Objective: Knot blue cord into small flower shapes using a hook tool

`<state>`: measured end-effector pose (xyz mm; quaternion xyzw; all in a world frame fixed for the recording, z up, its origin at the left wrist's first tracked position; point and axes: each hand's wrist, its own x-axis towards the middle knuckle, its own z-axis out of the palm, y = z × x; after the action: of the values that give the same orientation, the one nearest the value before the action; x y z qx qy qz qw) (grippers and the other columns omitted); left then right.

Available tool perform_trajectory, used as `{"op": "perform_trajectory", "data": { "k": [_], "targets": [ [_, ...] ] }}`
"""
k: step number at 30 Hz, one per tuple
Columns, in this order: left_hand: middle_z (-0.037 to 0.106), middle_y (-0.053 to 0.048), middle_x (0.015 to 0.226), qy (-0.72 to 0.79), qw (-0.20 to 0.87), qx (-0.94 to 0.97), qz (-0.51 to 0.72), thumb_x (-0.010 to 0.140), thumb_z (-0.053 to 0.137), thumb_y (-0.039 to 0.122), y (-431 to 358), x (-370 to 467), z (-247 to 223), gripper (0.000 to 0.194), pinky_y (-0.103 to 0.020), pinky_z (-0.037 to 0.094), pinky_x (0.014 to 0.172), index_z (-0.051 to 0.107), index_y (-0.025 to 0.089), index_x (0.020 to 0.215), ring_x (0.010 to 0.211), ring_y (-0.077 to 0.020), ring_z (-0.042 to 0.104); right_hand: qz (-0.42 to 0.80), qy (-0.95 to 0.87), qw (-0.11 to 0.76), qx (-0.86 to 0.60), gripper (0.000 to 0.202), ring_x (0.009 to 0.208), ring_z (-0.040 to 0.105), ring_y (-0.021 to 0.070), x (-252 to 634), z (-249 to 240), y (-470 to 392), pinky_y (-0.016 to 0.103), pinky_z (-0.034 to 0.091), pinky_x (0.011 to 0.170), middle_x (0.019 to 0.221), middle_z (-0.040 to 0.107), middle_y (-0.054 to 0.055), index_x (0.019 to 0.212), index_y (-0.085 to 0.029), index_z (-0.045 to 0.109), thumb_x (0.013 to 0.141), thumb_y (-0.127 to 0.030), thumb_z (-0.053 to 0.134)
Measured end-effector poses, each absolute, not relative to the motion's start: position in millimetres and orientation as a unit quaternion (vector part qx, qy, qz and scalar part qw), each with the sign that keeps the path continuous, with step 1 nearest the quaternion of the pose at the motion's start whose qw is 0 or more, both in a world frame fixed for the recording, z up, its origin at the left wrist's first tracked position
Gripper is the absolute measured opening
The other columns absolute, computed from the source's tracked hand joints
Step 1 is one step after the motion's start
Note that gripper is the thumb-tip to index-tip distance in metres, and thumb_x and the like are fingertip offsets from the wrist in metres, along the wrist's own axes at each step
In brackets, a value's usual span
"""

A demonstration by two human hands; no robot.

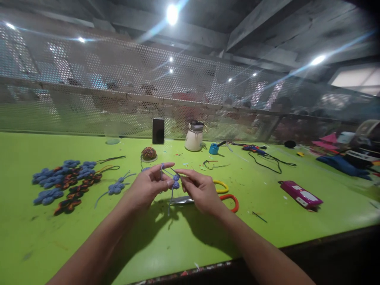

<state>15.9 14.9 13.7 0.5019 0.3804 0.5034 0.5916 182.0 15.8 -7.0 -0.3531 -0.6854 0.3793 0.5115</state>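
Between my hands hangs a small piece of blue crochet work (pixel 176 182), with a loose yarn tail dangling below it. My left hand (pixel 151 183) pinches its left side between thumb and fingers, and a strand of blue yarn loops over the raised index finger. At the right edge of the piece, my right hand (pixel 200 190) is closed with fingertips together; anything inside that grip is hidden. Under the right hand lie scissors (pixel 228 198) with orange and yellow handles, blades pointing left. A finished blue crochet flower (pixel 116 187) lies left of my left hand.
Several blue and dark multicoloured crochet flowers (pixel 63 180) lie at left. Behind my hands are a yarn ball (pixel 149 153), an upright phone (pixel 158 131), a white jar (pixel 194 139) and a blue pot (pixel 213 149). A glue gun (pixel 253 149) and magenta device (pixel 300 194) lie right.
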Motion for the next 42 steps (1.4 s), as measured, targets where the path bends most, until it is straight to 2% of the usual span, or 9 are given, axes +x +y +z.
{"op": "perform_trajectory", "data": {
  "k": [4,8,15,24,30,34,36,39,42],
  "targets": [
    [0.061,0.002,0.064,0.381,0.581,0.51,0.508,0.061,0.076,0.014,14.5,14.0,14.9,0.053,-0.027,0.04,0.066,0.061,0.014,0.112,0.065,-0.0128,0.056,0.568,-0.565,0.496,-0.337,0.032,0.039,0.033,0.004,182.3,-7.3,20.1,0.019,0.021,0.039,0.054,0.05,-0.004,0.105,-0.016,0.067,0.076,-0.03,0.064],
    [0.062,0.002,0.065,0.382,0.574,0.507,0.518,0.06,0.076,0.014,16.9,11.8,13.9,0.049,-0.027,0.04,0.065,0.064,0.014,0.108,0.064,-0.0132,0.057,0.661,-0.497,0.47,-0.31,0.038,0.039,0.037,0.0027,184.6,-6.1,21.4,0.017,0.02,0.039,0.056,0.055,-0.003,0.107,-0.016,0.066,0.071,-0.029,0.071],
    [0.062,0.001,0.067,0.371,0.609,0.484,0.507,0.058,0.075,0.011,19.9,9.5,12.2,0.051,-0.027,0.041,0.07,0.063,0.012,0.108,0.067,-0.0129,0.058,0.66,-0.52,0.446,-0.307,0.039,0.038,0.039,0.0021,190.6,-6.0,25.7,0.016,0.021,0.038,0.056,0.057,-0.003,0.108,-0.015,0.066,0.071,-0.028,0.071],
    [0.057,0.003,0.063,0.387,0.555,0.59,0.44,0.064,0.073,0.018,19.7,10.1,10.2,0.069,-0.028,0.039,0.066,0.048,0.014,0.129,0.063,-0.0135,0.053,0.627,-0.592,0.39,-0.322,0.035,0.041,0.043,0.004,197.8,-3.6,30.1,0.017,0.026,0.038,0.055,0.057,-0.003,0.105,-0.017,0.068,0.071,-0.026,0.07],
    [0.056,0.003,0.059,0.428,0.433,0.683,0.404,0.069,0.065,0.017,23.3,12.2,3.3,0.062,-0.027,0.034,0.058,0.05,0.017,0.129,0.057,-0.0146,0.049,0.597,-0.599,0.385,-0.37,0.028,0.037,0.041,0.004,189.5,-5.7,30.4,0.017,0.029,0.037,0.049,0.054,-0.005,0.1,-0.015,0.07,0.072,-0.02,0.066],
    [0.058,-0.001,0.069,0.445,0.229,0.756,0.422,0.071,0.057,0.009,17.1,19.3,1.6,0.043,-0.027,0.032,0.062,0.067,0.026,0.11,0.059,-0.0147,0.046,0.613,-0.547,0.413,-0.393,0.034,0.034,0.038,0.0035,181.6,-11.9,30.6,0.016,0.024,0.035,0.048,0.053,-0.006,0.105,-0.014,0.066,0.072,-0.016,0.062],
    [0.054,-0.002,0.069,0.431,0.175,0.767,0.441,0.072,0.057,0.009,14.8,22.0,1.9,0.035,-0.028,0.031,0.062,0.072,0.027,0.098,0.061,-0.0154,0.045,0.636,-0.513,0.444,-0.368,0.038,0.035,0.036,0.0026,178.6,-13.9,29.3,0.016,0.022,0.036,0.049,0.052,-0.006,0.108,-0.014,0.065,0.07,-0.016,0.063],
    [0.054,-0.001,0.066,0.43,0.254,0.709,0.498,0.071,0.062,0.013,14.5,22.6,4.6,0.032,-0.028,0.035,0.065,0.072,0.024,0.099,0.064,-0.0157,0.048,0.648,-0.482,0.491,-0.327,0.045,0.038,0.037,0.0024,175.8,-14.2,25.6,0.016,0.023,0.038,0.054,0.053,-0.006,0.113,-0.015,0.062,0.069,-0.022,0.068],
    [0.058,0.002,0.065,0.402,0.459,0.588,0.532,0.066,0.07,0.016,16.5,20.8,7.5,0.056,-0.028,0.04,0.068,0.059,0.02,0.12,0.064,-0.0145,0.053,0.645,-0.479,0.514,-0.301,0.053,0.039,0.037,0.003,174.3,-12.5,20.9,0.017,0.023,0.038,0.056,0.053,-0.006,0.121,-0.017,0.057,0.07,-0.026,0.07]
  ]
}}
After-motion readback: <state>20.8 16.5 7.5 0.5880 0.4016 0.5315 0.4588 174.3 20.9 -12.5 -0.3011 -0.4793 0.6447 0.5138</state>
